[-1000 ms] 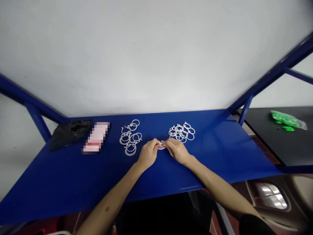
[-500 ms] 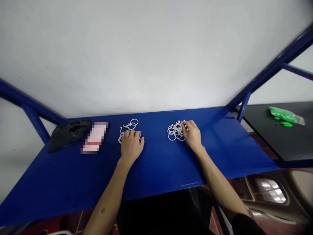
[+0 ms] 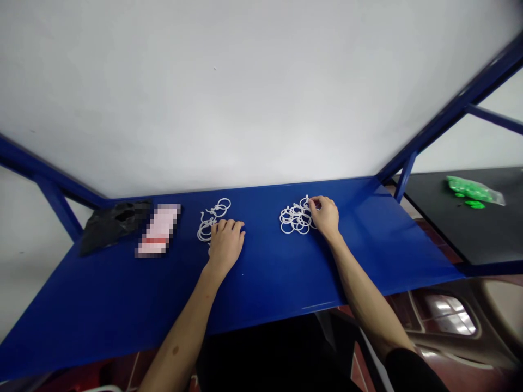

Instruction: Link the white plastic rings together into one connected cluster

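Observation:
Two groups of thin white open rings with small knobbed ends lie on the blue tabletop [image 3: 269, 272]. My left hand [image 3: 227, 239] lies palm down at the right edge of the left group of rings [image 3: 208, 223], fingers stretched forward and covering some of them. What is under the palm is hidden. At the right group of rings [image 3: 295, 219], my right hand [image 3: 325, 216] pinches a white ring [image 3: 305, 202] between thumb and forefinger at the heap's upper right side.
A crumpled black plastic bag [image 3: 110, 226] and a blurred-out pink and white item [image 3: 160, 228] lie at the left. Blue frame bars [image 3: 406, 171] rise at both sides. On a black table [image 3: 482, 234] at the right rests a clear bag of green pieces [image 3: 474, 190].
My left hand has shifted right, uncovering more of the left rings. My right hand has moved slightly right and up, with a ring at its fingertips.

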Demonstrator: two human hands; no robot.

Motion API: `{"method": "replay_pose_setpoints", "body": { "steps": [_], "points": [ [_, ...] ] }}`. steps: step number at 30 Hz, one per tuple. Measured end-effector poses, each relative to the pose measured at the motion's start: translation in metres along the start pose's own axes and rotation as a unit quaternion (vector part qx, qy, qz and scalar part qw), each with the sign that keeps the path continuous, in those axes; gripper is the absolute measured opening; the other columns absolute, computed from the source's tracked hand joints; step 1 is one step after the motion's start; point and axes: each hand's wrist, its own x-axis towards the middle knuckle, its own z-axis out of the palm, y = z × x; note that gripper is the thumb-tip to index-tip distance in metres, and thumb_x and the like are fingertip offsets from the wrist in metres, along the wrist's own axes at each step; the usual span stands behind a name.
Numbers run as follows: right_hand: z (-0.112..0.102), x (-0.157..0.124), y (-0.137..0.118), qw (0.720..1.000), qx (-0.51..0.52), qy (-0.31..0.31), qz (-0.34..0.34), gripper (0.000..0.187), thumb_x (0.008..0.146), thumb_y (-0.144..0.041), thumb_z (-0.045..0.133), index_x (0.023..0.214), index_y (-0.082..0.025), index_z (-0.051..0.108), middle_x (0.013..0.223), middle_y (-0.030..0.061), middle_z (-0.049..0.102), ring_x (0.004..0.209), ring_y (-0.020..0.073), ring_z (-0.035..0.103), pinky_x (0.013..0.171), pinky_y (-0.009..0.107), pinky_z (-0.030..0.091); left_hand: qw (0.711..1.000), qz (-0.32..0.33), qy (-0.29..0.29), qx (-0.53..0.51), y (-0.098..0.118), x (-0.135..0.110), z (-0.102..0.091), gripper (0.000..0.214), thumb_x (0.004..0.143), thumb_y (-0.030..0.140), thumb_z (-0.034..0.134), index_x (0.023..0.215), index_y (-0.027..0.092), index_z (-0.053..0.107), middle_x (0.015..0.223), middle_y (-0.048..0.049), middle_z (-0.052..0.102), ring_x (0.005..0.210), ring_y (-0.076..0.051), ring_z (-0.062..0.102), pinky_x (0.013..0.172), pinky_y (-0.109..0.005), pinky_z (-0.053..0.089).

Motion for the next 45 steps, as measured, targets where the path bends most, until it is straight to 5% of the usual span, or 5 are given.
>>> {"method": "replay_pose_setpoints", "body": {
  "steps": [16, 28, 36, 45],
  "points": [
    [0.006, -0.001, 0.009, 0.997, -0.019, 0.008, -0.074, 0.027, 0.098, -0.035, 0.055, 0.094, -0.018, 0.075, 0.093, 0.0103, 0.073, 0.089, 0.0258, 0.055, 0.092, 0.042, 0.041, 0.998, -0.001, -0.057, -0.028, 0.001, 0.001, -0.005, 0.037, 0.097, 0.012, 0.043, 0.127, 0.021, 0.063, 0.122, -0.01, 0.069, 0.112, -0.027, 0.062, 0.1, -0.049, 0.037],
    [-0.01, -0.021, -0.021, 0.989, 0.027, 0.043, -0.139, 0.019, 0.099, -0.029, 0.056, 0.099, -0.02, 0.073, 0.097, 0.0094, 0.071, 0.094, 0.0268, 0.054, 0.089, 0.044, 0.048, 0.996, -0.009, 0.056, -0.069, -0.001, 0.005, -0.007, 0.025, 0.101, 0.027, 0.049, 0.113, 0.019, 0.069, 0.101, -0.0086, 0.076, 0.095, -0.027, 0.066, 0.087, -0.042, 0.043],
    [-0.005, -0.05, -0.064, 0.947, 0.132, -0.084, -0.282, 0.018, 0.101, -0.027, 0.055, 0.111, -0.022, 0.069, 0.099, 0.0082, 0.071, 0.095, 0.0246, 0.059, 0.086, 0.043, 0.053, 0.967, -0.047, 0.143, -0.204, 0.003, 0.007, -0.008, 0.02, 0.1, 0.033, 0.054, 0.104, 0.022, 0.069, 0.103, -0.0057, 0.077, 0.092, -0.022, 0.071, 0.09, -0.039, 0.048],
    [0.006, -0.07, -0.079, 0.911, 0.199, -0.192, -0.306, 0.038, 0.1, -0.037, 0.058, 0.135, -0.023, 0.054, 0.115, 0.0108, 0.07, 0.106, 0.0247, 0.066, 0.092, 0.044, 0.057, 0.892, -0.116, 0.033, -0.435, 0.015, 0.006, -0.008, 0.017, 0.094, 0.037, 0.062, 0.102, 0.024, 0.069, 0.1, -0.0025, 0.077, 0.09, -0.018, 0.072, 0.081, -0.03, 0.056]
  ]
}}
